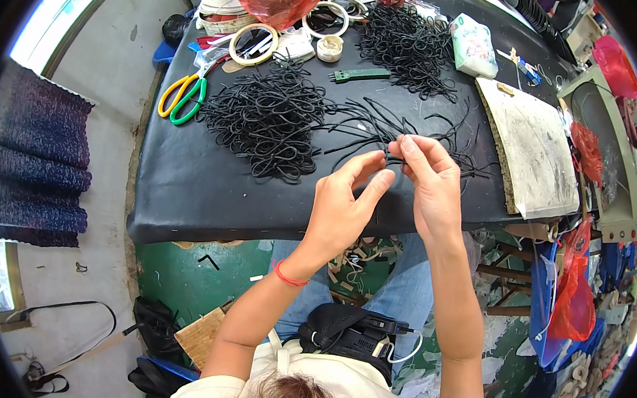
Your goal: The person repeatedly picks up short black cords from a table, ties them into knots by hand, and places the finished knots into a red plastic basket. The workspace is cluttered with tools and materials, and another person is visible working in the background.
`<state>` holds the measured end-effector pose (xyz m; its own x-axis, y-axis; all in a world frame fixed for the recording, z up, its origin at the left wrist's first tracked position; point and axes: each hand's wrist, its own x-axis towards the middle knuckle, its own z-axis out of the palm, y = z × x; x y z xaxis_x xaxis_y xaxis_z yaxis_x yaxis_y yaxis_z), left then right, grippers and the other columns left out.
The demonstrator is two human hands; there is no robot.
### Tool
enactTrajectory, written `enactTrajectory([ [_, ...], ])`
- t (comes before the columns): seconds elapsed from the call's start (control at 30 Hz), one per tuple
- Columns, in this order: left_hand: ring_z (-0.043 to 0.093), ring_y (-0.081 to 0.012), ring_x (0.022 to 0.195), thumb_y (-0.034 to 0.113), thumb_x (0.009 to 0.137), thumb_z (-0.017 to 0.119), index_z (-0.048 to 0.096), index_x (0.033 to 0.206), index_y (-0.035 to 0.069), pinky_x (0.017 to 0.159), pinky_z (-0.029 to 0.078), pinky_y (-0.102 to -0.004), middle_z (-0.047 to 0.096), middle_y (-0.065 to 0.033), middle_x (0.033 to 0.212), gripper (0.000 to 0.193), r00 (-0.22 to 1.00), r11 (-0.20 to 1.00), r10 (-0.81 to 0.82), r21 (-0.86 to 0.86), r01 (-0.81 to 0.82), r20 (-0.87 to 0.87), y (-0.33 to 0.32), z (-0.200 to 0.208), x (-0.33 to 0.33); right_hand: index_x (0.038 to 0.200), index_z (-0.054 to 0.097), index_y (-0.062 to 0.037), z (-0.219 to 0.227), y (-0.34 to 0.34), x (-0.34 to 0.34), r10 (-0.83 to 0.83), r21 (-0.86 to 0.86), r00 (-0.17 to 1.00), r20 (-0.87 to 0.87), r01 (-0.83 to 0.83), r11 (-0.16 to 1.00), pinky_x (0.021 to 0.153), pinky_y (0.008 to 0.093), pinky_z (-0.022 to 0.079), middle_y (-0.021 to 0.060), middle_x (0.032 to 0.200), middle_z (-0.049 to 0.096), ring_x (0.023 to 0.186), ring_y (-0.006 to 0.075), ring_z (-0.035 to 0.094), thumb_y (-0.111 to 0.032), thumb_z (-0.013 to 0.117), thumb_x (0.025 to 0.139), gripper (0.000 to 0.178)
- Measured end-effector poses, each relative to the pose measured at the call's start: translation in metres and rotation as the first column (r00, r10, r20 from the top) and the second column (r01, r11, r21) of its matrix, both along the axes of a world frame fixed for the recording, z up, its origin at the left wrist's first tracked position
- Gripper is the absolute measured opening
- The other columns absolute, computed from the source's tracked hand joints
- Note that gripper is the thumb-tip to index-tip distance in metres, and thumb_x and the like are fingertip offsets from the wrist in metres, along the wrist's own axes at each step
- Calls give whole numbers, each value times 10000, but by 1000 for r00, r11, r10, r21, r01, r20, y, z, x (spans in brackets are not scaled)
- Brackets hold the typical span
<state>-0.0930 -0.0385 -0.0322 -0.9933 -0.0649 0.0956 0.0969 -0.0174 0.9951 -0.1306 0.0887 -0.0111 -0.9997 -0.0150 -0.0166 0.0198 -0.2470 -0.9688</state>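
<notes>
Both my hands meet over the near middle of the black table. My left hand is curled, thumb and fingertips close together at a thin black cord. My right hand pinches the same cord between thumb and fingers; the cord is mostly hidden behind the fingertips. Just beyond them, loose black cords lie spread out. A large heap of looped black cords sits to the left. Another tangled pile of black cords lies farther back.
Scissors with yellow and green handles lie at the left. A green-handled tool, a small round pot and tape rolls are behind. A tissue pack and a worn board are on the right.
</notes>
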Motion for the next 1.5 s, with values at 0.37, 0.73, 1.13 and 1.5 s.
enactTrajectory([
  [0.37, 606, -91, 787, 112, 884, 581, 605, 1004, -24, 691, 490, -224, 645, -52, 878, 183, 952, 955, -198, 264, 134, 234, -16, 12, 19, 1090, 600, -78, -4, -14, 30, 6, 452, 966, -257, 115, 885, 856, 316, 415, 116, 966, 619, 993, 189, 557, -122, 639, 817, 279],
  [0.73, 643, -158, 791, 169, 903, 557, 598, 998, 20, 687, 528, -267, 647, -78, 879, 182, 910, 929, -215, 361, 78, 355, -71, 13, 39, 910, 637, -33, 8, 17, 4, 322, 691, 802, -502, 148, 708, 609, 278, 467, 81, 800, 614, 712, 224, 598, -16, 616, 793, 120],
  [1.13, 632, -162, 884, 134, 891, 567, 599, 1027, -3, 787, 550, -297, 635, -95, 961, 195, 943, 752, -90, 643, -147, 321, -32, -6, 26, 959, 609, 17, -11, -23, 33, 425, 764, 700, -574, 271, 586, 640, 338, 473, 108, 815, 548, 718, 263, 565, 32, 596, 738, 221],
  [1.5, 571, -95, 777, 125, 909, 513, 559, 969, 35, 850, 484, -293, 595, -47, 916, 117, 962, 596, -117, 792, -131, 247, -50, -5, 20, 872, 638, -11, -4, -8, 25, 352, 716, 774, -526, 180, 674, 593, 316, 473, 95, 769, 591, 682, 251, 583, 8, 657, 728, 147],
])
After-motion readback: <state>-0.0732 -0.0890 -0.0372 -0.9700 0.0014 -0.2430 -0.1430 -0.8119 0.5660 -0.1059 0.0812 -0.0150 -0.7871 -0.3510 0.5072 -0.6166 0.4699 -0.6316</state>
